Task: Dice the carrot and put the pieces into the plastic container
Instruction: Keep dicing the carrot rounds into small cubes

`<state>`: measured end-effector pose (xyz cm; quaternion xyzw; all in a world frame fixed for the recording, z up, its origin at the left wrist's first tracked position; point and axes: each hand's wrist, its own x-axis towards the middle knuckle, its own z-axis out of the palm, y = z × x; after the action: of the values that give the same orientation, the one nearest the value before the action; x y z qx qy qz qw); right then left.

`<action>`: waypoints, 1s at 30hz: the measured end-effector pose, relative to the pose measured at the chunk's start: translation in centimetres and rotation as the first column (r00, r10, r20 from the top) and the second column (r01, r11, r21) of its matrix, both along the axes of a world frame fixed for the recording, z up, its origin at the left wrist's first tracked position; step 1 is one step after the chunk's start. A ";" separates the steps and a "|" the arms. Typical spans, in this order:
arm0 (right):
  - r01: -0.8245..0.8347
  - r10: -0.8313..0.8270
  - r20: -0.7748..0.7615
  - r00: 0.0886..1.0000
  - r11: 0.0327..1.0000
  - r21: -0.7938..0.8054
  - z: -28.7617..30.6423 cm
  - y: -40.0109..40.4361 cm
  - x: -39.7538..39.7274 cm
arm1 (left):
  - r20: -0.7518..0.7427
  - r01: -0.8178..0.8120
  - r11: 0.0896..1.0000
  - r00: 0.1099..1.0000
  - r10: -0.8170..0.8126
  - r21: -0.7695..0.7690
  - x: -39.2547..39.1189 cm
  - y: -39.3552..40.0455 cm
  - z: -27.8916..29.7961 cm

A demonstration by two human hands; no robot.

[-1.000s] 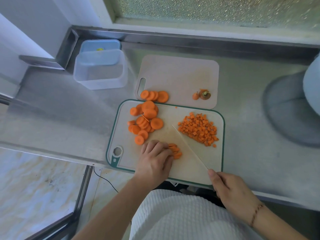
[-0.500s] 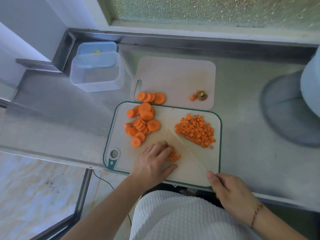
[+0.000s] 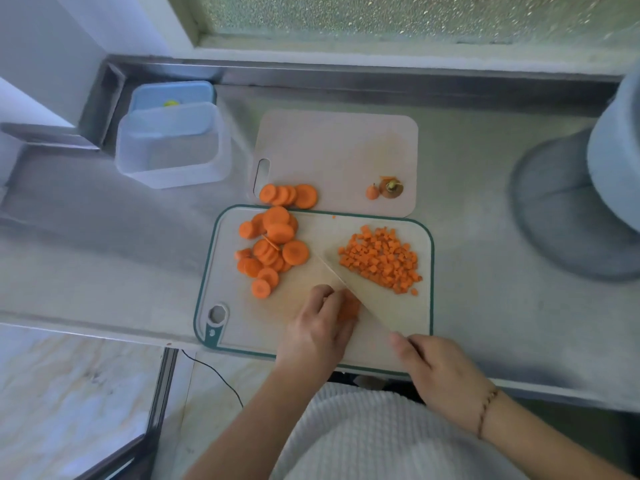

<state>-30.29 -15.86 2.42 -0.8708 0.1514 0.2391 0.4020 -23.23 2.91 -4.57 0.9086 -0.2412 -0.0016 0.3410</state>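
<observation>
Carrot material lies on the green-rimmed cutting board point(image 3: 428, 271) in three groups: uncut slices point(image 3: 272, 252) at the far left, a heap of diced pieces point(image 3: 381, 259) at the far right, and a small stack of slices point(image 3: 348, 308) at the near centre, under work. A few more slices point(image 3: 289, 195) and the trimmed carrot ends point(image 3: 386, 189) rest on the beige board point(image 3: 339, 147) beyond.

The left hand point(image 3: 320, 329) presses down on the small stack, fingers curled over it. The right hand point(image 3: 440, 372) grips the knife handle, hidden inside the fist; the knife blade point(image 3: 360, 291) runs diagonally from that hand toward the far left, its edge touching the stack just beside the left fingertips.

Handling notes, as judgement:
- Slices are stiff, light and moist — likely to slide on one another when stacked. Hold them from above with fingertips tucked back from the blade.
- Diced pieces are small and loose. They will scatter if pinched; scooping them on the flat of the blade, or tipping the board, suits better.

The plastic container point(image 3: 173, 147) stands on the tabletop point(image 3: 104, 237) at the far left, well apart from the dice — no carrot is visible inside it. A blue lid point(image 3: 173, 95) lies just behind it.
</observation>
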 end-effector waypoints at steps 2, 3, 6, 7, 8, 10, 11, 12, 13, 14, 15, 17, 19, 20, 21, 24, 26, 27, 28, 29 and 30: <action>0.004 -0.004 0.012 1.000 1.000 0.002 0.2 -0.8 0.0 | 0.097 0.035 0.997 0.994 -0.042 0.072 0.3 0.5 0.0; 0.001 -0.001 0.015 1.000 1.000 0.002 0.4 -1.1 -0.1 | 0.135 0.050 0.996 0.989 -0.060 0.079 0.5 0.8 0.1; -0.024 0.024 0.030 0.999 1.000 -0.008 0.7 -1.5 -0.5 | 0.232 0.171 0.985 0.957 -0.172 0.026 1.3 1.1 -0.4; -0.034 0.034 0.028 0.999 0.999 -0.007 0.7 -1.5 -0.8 | 0.248 0.224 0.974 0.943 -0.221 0.015 1.5 1.1 -0.6; -0.045 0.045 0.026 0.999 0.999 -0.005 0.8 -1.5 -1.0 | 0.254 0.266 0.964 0.932 -0.258 0.003 1.7 1.1 -0.8; -0.060 0.060 0.027 0.998 0.998 -0.009 0.7 -1.3 -1.5 | 0.251 0.305 0.952 0.924 -0.289 -0.025 2.0 1.2 -1.2; -0.061 0.061 0.025 0.998 0.998 -0.014 0.7 -1.4 -1.7 | 0.251 0.308 0.951 0.924 -0.289 -0.037 2.0 1.3 -1.3; -0.061 0.062 0.012 0.998 0.998 -0.021 0.8 -1.4 -2.0 | 0.253 0.305 0.951 0.925 -0.284 -0.046 2.0 1.3 -1.5; -0.067 0.067 -0.001 0.998 0.997 -0.033 0.9 -1.5 -2.3 | 0.257 0.298 0.953 0.926 -0.275 -0.055 1.9 1.3 -1.5; -0.076 0.075 -0.015 0.997 0.996 -0.045 1.0 -1.6 -2.5 | 0.262 0.291 0.954 0.928 -0.265 -0.065 1.9 1.4 -1.5; -0.085 0.083 -0.034 0.996 0.995 -0.054 1.2 -1.7 -2.7 | 0.262 0.286 0.955 0.930 -0.258 -0.076 1.9 1.3 -1.6; -0.093 0.089 -0.066 0.994 0.994 -0.058 1.4 -1.8 -2.7 | 0.259 0.283 0.955 0.933 -0.252 -0.091 1.9 1.3 -1.8; -0.112 0.106 -0.088 0.990 0.992 -0.062 1.3 -1.4 -2.1 | 0.253 0.281 0.955 0.935 -0.250 -0.095 1.9 1.2 -1.9; -0.132 0.125 -0.093 0.988 0.989 -0.073 1.1 -1.0 -1.7 | 0.251 0.280 0.955 0.935 -0.249 -0.095 2.0 1.2 -1.9; -0.149 0.142 -0.089 0.986 0.985 -0.082 0.8 -0.5 -1.1 | 0.252 0.278 0.956 0.935 -0.248 -0.094 2.0 1.2 -1.9; -0.129 0.127 -0.033 0.991 0.989 -0.066 0.1 0.2 0.1 | 0.265 0.283 0.955 0.931 -0.251 -0.091 2.1 1.3 -1.8; -0.081 0.081 -0.009 0.997 0.996 -0.048 0.2 -0.5 0.0 | 0.264 0.290 0.951 0.930 -0.254 -0.106 2.0 1.5 -1.6; -0.061 0.061 -0.010 0.998 0.997 -0.041 0.3 -1.0 -0.4 | 0.269 0.289 0.951 0.930 -0.252 -0.109 2.0 1.5 -1.6; -0.039 0.039 -0.013 0.999 0.999 -0.029 0.5 -1.4 -0.9 | 0.275 0.287 0.952 0.929 -0.249 -0.107 2.0 1.5 -1.7; -0.022 0.022 -0.017 1.000 1.000 -0.015 0.7 -1.7 -1.5 | 0.280 0.284 0.953 0.928 -0.246 -0.104 1.9 1.5 -1.8; -0.018 0.018 -0.019 1.000 1.000 -0.009 0.9 -1.9 -2.1 | 0.281 0.281 0.954 0.929 -0.242 -0.106 1.9 1.5 -1.9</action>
<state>-32.40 -17.73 3.32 -0.8716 0.1486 0.2503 0.3945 -21.33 4.38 -6.44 0.8332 -0.4031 0.0917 0.3673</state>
